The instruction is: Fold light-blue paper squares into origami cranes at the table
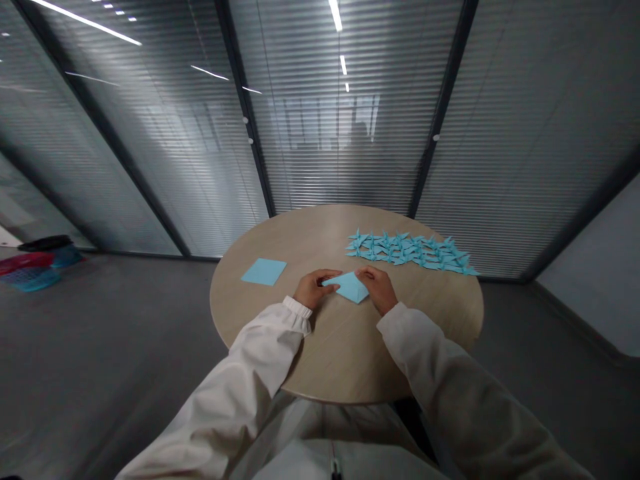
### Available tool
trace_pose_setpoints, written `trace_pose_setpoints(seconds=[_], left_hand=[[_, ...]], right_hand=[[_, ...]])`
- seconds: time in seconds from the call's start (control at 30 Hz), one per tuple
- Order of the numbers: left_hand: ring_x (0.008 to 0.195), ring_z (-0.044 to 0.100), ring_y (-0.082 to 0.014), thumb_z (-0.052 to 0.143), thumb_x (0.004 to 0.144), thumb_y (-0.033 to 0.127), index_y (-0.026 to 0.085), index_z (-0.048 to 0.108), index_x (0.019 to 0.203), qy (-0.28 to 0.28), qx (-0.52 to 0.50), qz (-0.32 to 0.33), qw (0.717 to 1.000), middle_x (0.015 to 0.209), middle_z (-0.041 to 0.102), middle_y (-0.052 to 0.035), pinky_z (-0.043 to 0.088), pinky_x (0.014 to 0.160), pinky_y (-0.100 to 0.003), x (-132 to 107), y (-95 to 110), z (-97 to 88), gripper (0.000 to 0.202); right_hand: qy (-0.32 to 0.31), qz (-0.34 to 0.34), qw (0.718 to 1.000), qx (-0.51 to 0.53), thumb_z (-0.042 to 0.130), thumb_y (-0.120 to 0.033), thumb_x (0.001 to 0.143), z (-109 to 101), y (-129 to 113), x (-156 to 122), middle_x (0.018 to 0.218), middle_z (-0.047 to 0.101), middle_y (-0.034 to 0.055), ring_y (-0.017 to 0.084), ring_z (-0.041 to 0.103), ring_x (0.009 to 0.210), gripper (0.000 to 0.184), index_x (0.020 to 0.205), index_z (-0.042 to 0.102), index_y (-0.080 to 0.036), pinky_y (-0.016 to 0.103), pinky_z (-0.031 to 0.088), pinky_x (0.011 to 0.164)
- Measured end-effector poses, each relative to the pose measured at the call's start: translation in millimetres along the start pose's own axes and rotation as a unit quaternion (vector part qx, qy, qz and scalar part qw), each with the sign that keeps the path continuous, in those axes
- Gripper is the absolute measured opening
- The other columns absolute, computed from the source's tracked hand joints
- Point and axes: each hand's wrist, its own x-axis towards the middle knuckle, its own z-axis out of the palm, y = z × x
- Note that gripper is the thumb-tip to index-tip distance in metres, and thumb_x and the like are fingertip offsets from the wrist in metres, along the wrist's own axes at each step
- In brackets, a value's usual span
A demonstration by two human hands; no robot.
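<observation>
Between my hands, low over the round wooden table (340, 360), is a folded sheet of blue origami paper (351, 285) shaped like a flattened kite. My left hand (316, 288) pinches its left corner, thumb in front and fingers behind. My right hand (379, 288) grips the upper right edge with bent fingers; part of the paper there is hidden. A square-looking stack or sheet of blue paper (264, 272) lies flat to the left. Rows of folded blue paper cranes (407, 250) stand close together at the back right.
Glass partitions with blinds (340, 147) rise just behind the table. On the floor at far left are a blue basket with a red liner (30, 272) and a dark-topped bin (55, 248).
</observation>
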Motion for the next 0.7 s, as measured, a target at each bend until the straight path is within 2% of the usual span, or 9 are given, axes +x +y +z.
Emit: trace_pose_setpoints(seconds=[0.13, 0.23, 0.37, 0.5, 0.6, 0.7], left_hand=[[0.063, 0.059, -0.0140, 0.063, 0.068, 0.038, 0.013, 0.068, 0.091, 0.007, 0.036, -0.011, 0.999, 0.086, 0.067, -0.0091, 0.047, 0.059, -0.024, -1.3, -0.4, 0.9, 0.035], [0.052, 0.055, -0.0114, 0.057, 0.073, 0.041, 0.014, 0.068, 0.085, 0.028, 0.078, -0.015, 0.996, 0.068, 0.064, -0.0040, 0.043, 0.053, -0.022, -1.3, -1.8, -2.1, 0.032], [0.049, 0.053, -0.0114, 0.055, 0.074, 0.043, 0.015, 0.065, 0.075, 0.062, 0.102, -0.027, 0.992, 0.053, 0.058, 0.0000, 0.040, 0.051, -0.020, -0.3, -5.0, -8.1, 0.030], [0.048, 0.052, -0.0105, 0.057, 0.072, 0.044, 0.015, 0.062, 0.075, 0.081, 0.062, -0.040, 0.994, 0.054, 0.055, 0.0016, 0.040, 0.049, -0.020, 2.3, -9.8, -8.2, 0.030], [0.047, 0.050, -0.0089, 0.065, 0.065, 0.042, 0.013, 0.060, 0.084, 0.052, 0.010, -0.052, 0.997, 0.054, 0.052, 0.0041, 0.040, 0.047, -0.019, 3.5, -11.2, -3.2, 0.035], [0.047, 0.052, -0.0097, 0.069, 0.061, 0.042, 0.012, 0.058, 0.090, -0.044, -0.057, -0.092, 0.993, 0.055, 0.055, 0.0035, 0.044, 0.049, -0.022, 1.3, -7.6, 3.5, 0.044]], right_hand=[[-0.003, 0.001, 1.000, 0.022, 0.054, -0.043, 0.073, 1.6, -4.5, -1.1, 0.077, 0.066, 0.0042, 0.017, 0.058, 0.072, 0.029, 0.078, 0.063, -0.016, 0.027, 0.045, 0.066], [-0.029, -0.008, 0.997, 0.065, 0.055, -0.045, 0.074, 2.5, -11.9, -4.3, 0.082, 0.065, 0.0052, 0.018, 0.059, 0.075, 0.037, 0.096, 0.062, -0.016, 0.028, 0.046, 0.067], [-0.049, -0.029, 0.996, 0.065, 0.059, -0.040, 0.072, 3.4, -15.6, -7.8, 0.082, 0.063, 0.0033, 0.016, 0.059, 0.072, 0.051, 0.118, 0.050, -0.018, 0.027, 0.046, 0.066], [-0.054, -0.035, 0.997, 0.052, 0.056, -0.028, 0.072, 3.5, -9.3, -6.1, 0.085, 0.062, 0.0028, 0.015, 0.056, 0.065, 0.054, 0.124, 0.043, -0.020, 0.026, 0.046, 0.061], [-0.033, -0.046, 0.998, 0.026, 0.051, -0.021, 0.072, 2.0, -6.7, -5.1, 0.090, 0.062, 0.0035, 0.015, 0.056, 0.068, 0.050, 0.122, 0.044, -0.022, 0.027, 0.046, 0.063], [-0.040, -0.076, 0.996, -0.003, 0.048, -0.017, 0.073, 0.3, -10.8, -7.5, 0.097, 0.062, 0.0037, 0.016, 0.057, 0.078, 0.046, 0.119, 0.049, -0.023, 0.029, 0.046, 0.071]])
